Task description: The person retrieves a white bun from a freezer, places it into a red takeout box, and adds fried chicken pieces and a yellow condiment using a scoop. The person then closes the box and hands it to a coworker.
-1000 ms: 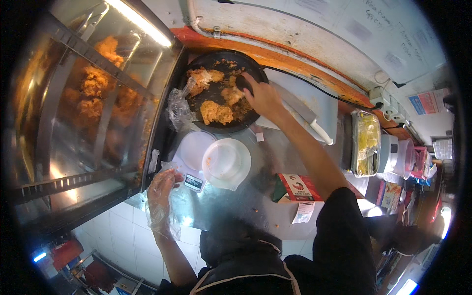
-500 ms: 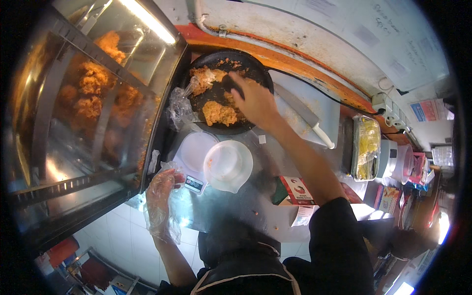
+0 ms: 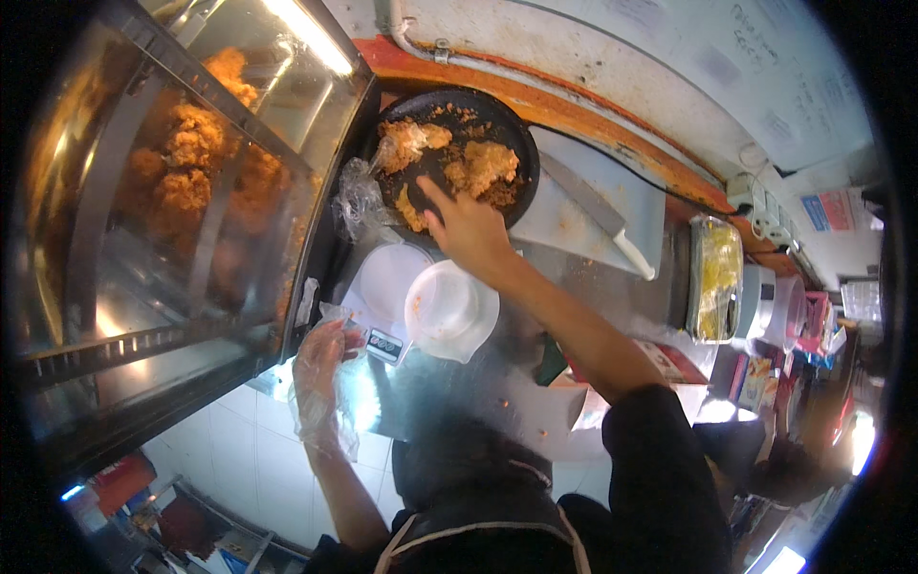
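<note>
My right hand point(image 3: 470, 234), bare, reaches over the near side of a wide black pan-like dish point(image 3: 521, 206). Its thumb and index finger curve round a dark, rounded pestle point(image 3: 429, 203), hard to make out against the black dish, beside a flattened piece of fried chicken point(image 3: 409, 209) partly hidden by the hand. Farther in the dish lie a larger fried chicken piece point(image 3: 486, 167) and another point(image 3: 406, 143) touching crumpled clear plastic point(image 3: 359, 198). My left hand point(image 3: 323, 352), in a loose clear plastic glove, hangs beside a white kitchen scale point(image 3: 386, 344), fingers loosely curled and holding nothing visible.
A white plastic tub point(image 3: 454, 311) stands beside the scale. On a white cutting board point(image 3: 564, 220) lies a knife point(image 3: 593, 206). A glass cabinet of fried chicken point(image 3: 186, 153) rises at left. A wrapped tray with yellow food point(image 3: 717, 277) and boxes point(image 3: 660, 364) are at right.
My right hand has come nearer and left within the dish, uncovering the larger chicken piece and covering part of the near one. My left hand stays beside the scale. The view has shifted slightly.
</note>
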`<state>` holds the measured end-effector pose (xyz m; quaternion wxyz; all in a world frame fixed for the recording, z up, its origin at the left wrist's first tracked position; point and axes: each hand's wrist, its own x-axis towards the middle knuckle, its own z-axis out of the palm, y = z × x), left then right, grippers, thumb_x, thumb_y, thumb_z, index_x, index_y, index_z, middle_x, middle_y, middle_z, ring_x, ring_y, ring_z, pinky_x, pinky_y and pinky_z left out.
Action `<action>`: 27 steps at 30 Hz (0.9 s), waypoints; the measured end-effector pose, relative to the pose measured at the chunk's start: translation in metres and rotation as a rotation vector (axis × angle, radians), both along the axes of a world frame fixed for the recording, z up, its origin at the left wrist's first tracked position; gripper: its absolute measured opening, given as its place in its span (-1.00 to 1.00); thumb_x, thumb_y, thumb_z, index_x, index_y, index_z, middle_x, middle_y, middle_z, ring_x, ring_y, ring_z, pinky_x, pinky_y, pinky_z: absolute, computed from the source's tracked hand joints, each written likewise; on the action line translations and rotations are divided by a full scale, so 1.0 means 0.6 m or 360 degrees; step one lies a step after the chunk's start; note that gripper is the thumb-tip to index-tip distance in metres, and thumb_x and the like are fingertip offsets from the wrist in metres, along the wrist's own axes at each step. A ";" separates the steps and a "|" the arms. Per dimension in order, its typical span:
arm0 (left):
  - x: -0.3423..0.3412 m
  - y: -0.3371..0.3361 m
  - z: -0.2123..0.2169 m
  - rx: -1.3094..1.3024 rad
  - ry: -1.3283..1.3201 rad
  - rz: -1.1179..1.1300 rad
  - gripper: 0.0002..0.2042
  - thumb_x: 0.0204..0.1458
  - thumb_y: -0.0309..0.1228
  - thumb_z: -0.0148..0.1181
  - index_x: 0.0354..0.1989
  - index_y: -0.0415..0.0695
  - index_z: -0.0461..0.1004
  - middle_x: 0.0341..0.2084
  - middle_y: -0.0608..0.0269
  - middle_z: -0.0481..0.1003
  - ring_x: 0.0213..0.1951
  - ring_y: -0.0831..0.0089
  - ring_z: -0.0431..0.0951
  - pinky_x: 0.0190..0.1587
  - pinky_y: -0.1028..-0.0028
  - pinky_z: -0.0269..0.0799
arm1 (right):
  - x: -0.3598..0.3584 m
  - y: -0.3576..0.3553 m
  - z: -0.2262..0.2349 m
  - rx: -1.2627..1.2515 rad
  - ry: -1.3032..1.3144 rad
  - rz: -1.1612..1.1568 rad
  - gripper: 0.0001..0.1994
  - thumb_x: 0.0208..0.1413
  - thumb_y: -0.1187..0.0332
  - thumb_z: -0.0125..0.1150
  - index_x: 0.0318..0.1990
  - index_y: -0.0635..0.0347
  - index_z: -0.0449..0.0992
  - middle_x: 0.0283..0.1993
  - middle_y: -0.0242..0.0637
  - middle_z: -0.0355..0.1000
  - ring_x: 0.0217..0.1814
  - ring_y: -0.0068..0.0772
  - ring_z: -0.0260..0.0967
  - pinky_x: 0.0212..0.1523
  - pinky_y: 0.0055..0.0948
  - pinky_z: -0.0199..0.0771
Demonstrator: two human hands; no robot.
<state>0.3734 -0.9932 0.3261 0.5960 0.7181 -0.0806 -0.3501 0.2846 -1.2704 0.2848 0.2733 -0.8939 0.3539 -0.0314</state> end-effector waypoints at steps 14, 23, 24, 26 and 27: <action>0.000 0.004 0.032 -0.0071 -0.0009 0.0065 -0.62 0.18 -0.21 0.23 0.05 -0.21 0.51 -0.23 0.10 0.60 -0.16 0.33 0.59 0.04 0.33 0.44 | -0.010 -0.002 0.018 -0.0035 -0.0212 -0.0287 -0.55 0.23 0.12 0.13 0.27 -0.14 0.40 -0.36 0.15 0.54 -0.20 0.19 0.54 -0.10 0.01 0.53; -0.004 0.001 0.025 -0.0158 -0.0035 0.0003 -0.61 0.19 -0.19 0.22 0.07 -0.21 0.49 -0.24 0.11 0.61 -0.15 0.34 0.62 0.02 0.32 0.45 | 0.033 0.009 0.001 0.0046 -0.0081 -0.0055 -0.53 0.24 0.13 0.11 0.29 -0.08 0.37 -0.25 0.15 0.55 -0.16 0.21 0.53 -0.07 0.00 0.52; -0.003 0.002 0.024 -0.0084 -0.0040 -0.0015 -0.60 0.19 -0.19 0.22 0.07 -0.22 0.49 -0.24 0.11 0.61 -0.15 0.34 0.62 0.02 0.31 0.46 | 0.036 0.000 -0.003 0.0063 -0.0193 -0.0114 -0.52 0.25 0.15 0.09 0.32 -0.10 0.33 -0.23 0.15 0.55 -0.15 0.21 0.53 -0.06 0.02 0.51; -0.002 0.005 0.022 -0.0148 -0.0023 -0.0018 -0.60 0.19 -0.18 0.23 0.07 -0.21 0.49 -0.25 0.11 0.62 -0.15 0.34 0.62 0.03 0.30 0.46 | 0.038 -0.007 -0.011 0.0095 -0.0335 -0.0100 -0.52 0.24 0.13 0.09 0.32 -0.14 0.32 -0.28 0.12 0.55 -0.19 0.23 0.52 -0.08 0.07 0.51; -0.002 0.006 0.021 -0.0117 -0.0019 -0.0013 -0.60 0.18 -0.18 0.23 0.07 -0.21 0.49 -0.25 0.11 0.62 -0.15 0.34 0.62 0.03 0.30 0.46 | 0.039 -0.008 -0.014 0.0008 -0.0493 -0.0145 -0.51 0.24 0.13 0.09 0.32 -0.16 0.31 -0.30 0.11 0.55 -0.21 0.25 0.52 -0.10 0.09 0.51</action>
